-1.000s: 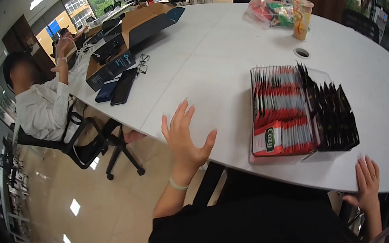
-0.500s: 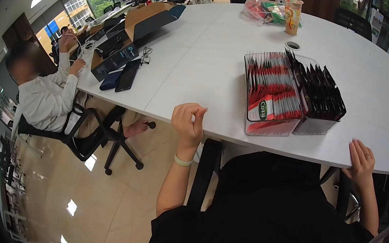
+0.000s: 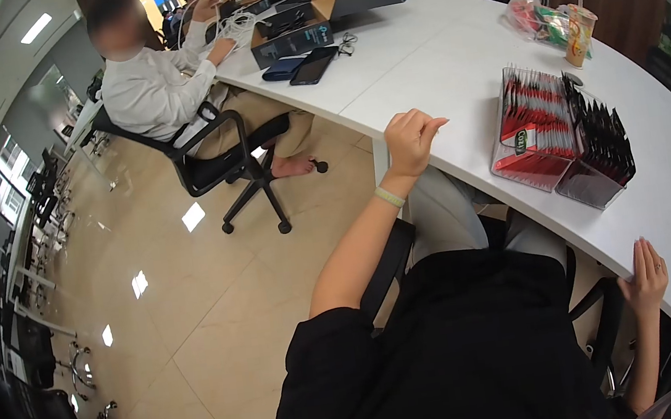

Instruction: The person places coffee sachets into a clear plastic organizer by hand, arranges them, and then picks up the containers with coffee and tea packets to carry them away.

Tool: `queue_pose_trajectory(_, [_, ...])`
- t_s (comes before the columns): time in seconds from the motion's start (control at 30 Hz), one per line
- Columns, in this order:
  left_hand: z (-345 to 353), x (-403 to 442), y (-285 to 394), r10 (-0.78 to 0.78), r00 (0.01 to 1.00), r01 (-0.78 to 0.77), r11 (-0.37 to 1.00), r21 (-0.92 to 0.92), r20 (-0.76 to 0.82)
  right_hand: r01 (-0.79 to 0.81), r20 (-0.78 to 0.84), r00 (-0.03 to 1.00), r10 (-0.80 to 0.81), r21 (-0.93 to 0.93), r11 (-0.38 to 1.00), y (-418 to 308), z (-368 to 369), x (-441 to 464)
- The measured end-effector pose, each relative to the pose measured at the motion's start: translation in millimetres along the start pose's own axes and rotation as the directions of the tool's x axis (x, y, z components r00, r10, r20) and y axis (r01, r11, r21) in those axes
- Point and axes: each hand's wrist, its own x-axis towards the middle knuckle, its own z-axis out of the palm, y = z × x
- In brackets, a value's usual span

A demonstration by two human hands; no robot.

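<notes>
My left hand [image 3: 411,143] is closed in a loose fist just over the table's near edge, its thumb pointing right. No object shows in it. A pale green band [image 3: 390,196] circles that wrist. My right hand [image 3: 648,280] rests its straight fingers flat on the table edge at the lower right, with a ring on one finger. Between the two hands, farther in on the table, stands a clear container of red and silver sachets [image 3: 536,132], one labelled "Cozy". Touching its right side is a second clear container, packed with black sachets [image 3: 602,140].
On the white table [image 3: 426,62] are an open cardboard box [image 3: 292,39], a phone [image 3: 314,66], glasses [image 3: 348,44], a drink cup [image 3: 580,35] and a plastic bag [image 3: 539,20]. A person in a white shirt [image 3: 159,89] sits at left, handling white cable [image 3: 235,28].
The camera view has swung left and tilted, so the table and sachets appear farther right and more floor shows. Both hands keep nearly the same pose at the table edge.
</notes>
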Motion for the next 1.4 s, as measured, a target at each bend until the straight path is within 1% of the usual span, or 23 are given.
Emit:
queue_pose_trajectory(0.13, [3.4, -1.7, 0.1, -0.058, 0.998, 0.057, 0.998, -0.037, -0.035, 0.013, -0.011, 1.0, -0.013, 0.003, 1.0, 2.7, 4.7, -3.9])
queue_pose_trajectory(0.17, [4.0, -2.2, -0.1, -0.062, 0.997, 0.06, 0.998, -0.033, -0.042, 0.0, 0.015, 1.0, 0.0, 0.002, 1.0, 2.8, 4.2, -4.7])
queue_pose_trajectory(0.2, [3.9, -1.5, 0.4, -0.069, 0.997, 0.069, 0.997, -0.024, -0.034, -0.013, 0.043, 0.999, 0.013, 0.0, 1.0, 3.2, 4.1, -4.5])
queue_pose_trajectory(0.27, [3.7, -1.5, 0.7, -0.085, 0.996, 0.085, 0.996, -0.011, -0.022, -0.003, 0.028, 1.0, 0.004, -0.006, 1.0, 5.0, 6.5, -5.1])
queue_pose_trajectory(0.37, [3.3, 1.2, 4.0, -0.11, 0.994, 0.108, 0.989, 0.1, 0.013, 0.004, 0.007, 1.0, -0.004, -0.009, 1.0, 4.3, 11.9, -7.3])
queue_pose_trajectory(0.47, [6.2, 2.6, 5.2, -0.097, 0.995, 0.097, 0.988, 0.123, -0.006, -0.002, -0.011, 1.0, 0.002, 0.021, 1.0, 1.9, 8.0, -3.4])
queue_pose_trajectory(0.57, [5.8, 3.6, 7.7, -0.133, 0.991, 0.13, 0.978, 0.161, 0.008, -0.041, -0.004, 0.999, 0.041, 0.048, 0.998, 2.0, 9.4, -2.6])
queue_pose_trajectory(0.63, [4.4, 5.6, 8.6, -0.153, 0.988, 0.145, 0.971, 0.191, 0.029, -0.062, -0.001, 0.998, 0.062, 0.058, 0.996, 3.5, 13.4, -7.4])
queue_pose_trajectory(0.77, [-0.6, 5.2, 10.8, -0.285, 0.939, 0.181, 0.885, 0.43, 0.191, -0.085, 0.002, 0.996, 0.085, 0.049, 0.995, 2.9, 12.8, -7.0])
queue_pose_trajectory(0.8, [2.7, -2.4, 13.3, -0.304, 0.929, 0.191, 0.883, 0.428, 0.213, -0.101, 0.013, 0.995, 0.101, 0.05, 0.994, 0.2, 9.0, -3.1])
queue_pose_trajectory(0.83, [5.1, -3.2, 14.6, -0.294, 0.954, 0.229, 0.837, 0.497, 0.055, -0.202, 0.099, 0.976, 0.193, 0.084, 0.976, -6.0, 6.1, 3.3])
queue_pose_trajectory(0.87, [5.8, -2.2, 16.1, -0.257, 0.961, 0.272, 0.784, 0.558, -0.108, -0.205, 0.1, 0.976, 0.196, 0.091, 0.975, -17.8, 1.2, 12.1])
queue_pose_trajectory(0.9, [6.0, 0.4, 21.9, -0.496, 0.858, 0.49, 0.709, 0.506, -0.136, -0.245, 0.116, 0.964, 0.238, 0.057, 0.968, -29.8, -4.5, 23.3])
queue_pose_trajectory(0.93, [4.4, 3.9, 29.9, -0.483, 0.864, 0.482, 0.715, 0.507, -0.142, -0.284, 0.124, 0.952, 0.28, 0.018, 0.959, -33.9, -7.5, 31.5])
queue_pose_trajectory(0.97, [3.4, 6.8, 39.0, -0.728, 0.635, 0.772, 0.584, 0.252, -0.258, -0.32, 0.16, 0.938, 0.307, 0.064, 0.945, -36.4, 2.6, 34.4])
queue_pose_trajectory(1.0, [4.7, 11.1, 45.5, -0.906, 0.327, 0.936, 0.35, -0.043, -0.268, -0.303, 0.168, 0.942, 0.29, 0.057, 0.951, -39.3, 9.2, 40.4])
queue_pose_trajectory(1.03, [10.0, 11.1, 41.0, -0.903, 0.333, 0.932, 0.359, -0.054, -0.272, -0.341, 0.221, 0.92, 0.323, 0.05, 0.939, -46.7, 7.2, 49.7])
queue_pose_trajectory(1.07, [14.3, 6.9, 31.9, -0.945, 0.24, 0.917, 0.295, -0.268, -0.222, -0.378, 0.275, 0.894, 0.353, 0.041, 0.925, -54.6, 1.8, 58.9])
queue_pose_trajectory(1.1, [18.6, 0.6, 18.5, -0.976, 0.157, 0.861, 0.209, -0.464, -0.15, -0.375, 0.265, 0.898, 0.352, 0.041, 0.926, -58.4, -2.8, 64.5])
queue_pose_trajectory(1.13, [21.3, -5.1, 2.9, -0.975, 0.159, 0.858, 0.214, -0.467, -0.154, -0.387, 0.284, 0.886, 0.366, 0.02, 0.922, -62.7, -6.8, 67.7])
queue_pose_trajectory(1.2, [21.5, -13.4, -19.7, -0.989, 0.146, 0.82, 0.113, -0.561, 0.016, -0.397, 0.307, 0.874, 0.377, 0.005, 0.918, -64.9, -7.2, 67.4])
queue_pose_trajectory(1.33, [17.3, -22.0, -27.6, -0.985, 0.162, 0.839, 0.106, -0.533, 0.059, -0.396, 0.25, 0.892, 0.378, 0.026, 0.918, -67.2, -8.0, 62.4])
queue_pose_trajectory(1.4, [12.9, -25.2, -25.5, -0.972, 0.217, 0.85, 0.143, -0.508, 0.09, -0.394, 0.223, 0.898, 0.378, 0.03, 0.918, -67.8, -9.7, 63.9])
